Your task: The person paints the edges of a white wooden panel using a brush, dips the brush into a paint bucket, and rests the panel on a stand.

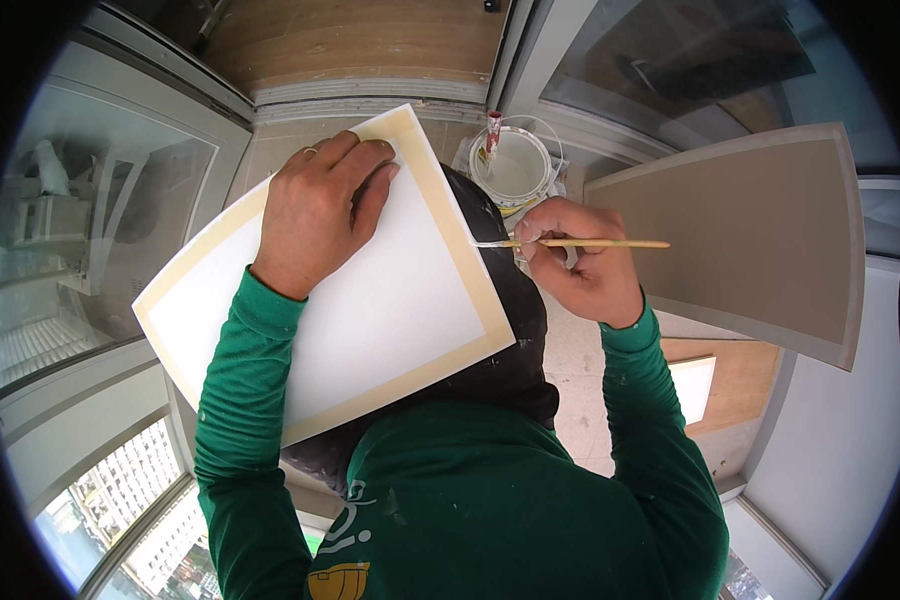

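Observation:
A white panel (370, 290) with a cream masking-tape border lies tilted across my lap. My left hand (320, 205) grips it near its far corner, fingers bent over the surface and edge. In my right hand (585, 255) is a thin paintbrush (610, 243) with a wooden handle, pinched near its bristle end. Its white-coated bristles meet the panel's right edge, and the handle points right. Just beyond that hand stands a bucket (518, 165) with white paint inside. A wider brush with a red handle (493, 130) leans upright at the bucket's left rim.
A large grey-brown panel (740, 230) stands at the right, close to my right forearm. Below it, a small white panel (692, 388) lies on a wooden board (745, 380). Glass doors and door tracks (370, 105) frame the tiled floor; windows are at lower left.

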Available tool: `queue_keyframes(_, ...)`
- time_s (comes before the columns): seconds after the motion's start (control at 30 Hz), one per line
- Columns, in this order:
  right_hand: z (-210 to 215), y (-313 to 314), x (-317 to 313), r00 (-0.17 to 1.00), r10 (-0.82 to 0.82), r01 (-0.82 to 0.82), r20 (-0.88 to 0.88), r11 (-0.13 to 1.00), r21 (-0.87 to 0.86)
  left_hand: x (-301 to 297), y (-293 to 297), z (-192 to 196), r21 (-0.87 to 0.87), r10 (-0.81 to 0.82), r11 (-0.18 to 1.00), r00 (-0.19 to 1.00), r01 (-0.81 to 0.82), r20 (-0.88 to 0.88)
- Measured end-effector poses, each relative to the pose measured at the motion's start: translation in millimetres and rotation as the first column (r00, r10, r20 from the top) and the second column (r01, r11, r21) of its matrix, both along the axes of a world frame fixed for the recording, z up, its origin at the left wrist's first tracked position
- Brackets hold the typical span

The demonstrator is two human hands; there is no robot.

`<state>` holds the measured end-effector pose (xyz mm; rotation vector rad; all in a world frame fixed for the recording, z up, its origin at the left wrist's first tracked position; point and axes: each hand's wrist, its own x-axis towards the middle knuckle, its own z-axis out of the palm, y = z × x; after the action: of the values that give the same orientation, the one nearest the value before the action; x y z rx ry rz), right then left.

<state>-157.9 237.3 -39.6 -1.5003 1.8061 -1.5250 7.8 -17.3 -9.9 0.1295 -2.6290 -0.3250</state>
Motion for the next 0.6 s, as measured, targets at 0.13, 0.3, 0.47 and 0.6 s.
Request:
queue_keyframes(0.13, 4, 6, 1, 0.998, 0.034, -0.034, 0.051, 0.999, 0.003, -1, 1, 0, 0.006, 0.002, 1.0, 1.0, -0.002, -0.003)
queue_keyframes(0.3, 6, 4, -3, 0.998, 0.047, -0.048, 0.048, 0.999, 0.008, 0, 1, 3, 0.003, 0.003, 1.0, 1.0, -0.003, -0.006)
queue_keyframes(0.47, 2, -9, -4, 0.998, 0.011, -0.011, 0.06, 1.0, 0.001, -1, 2, 2, -0.004, 0.013, 1.0, 1.0, -0.013, 0.014)
queue_keyframes(0.6, -2, -20, -6, 0.996, -0.038, 0.04, 0.077, 0.999, -0.032, -1, 3, 2, 0.003, 0.017, 1.0, 1.0, -0.017, 0.02)
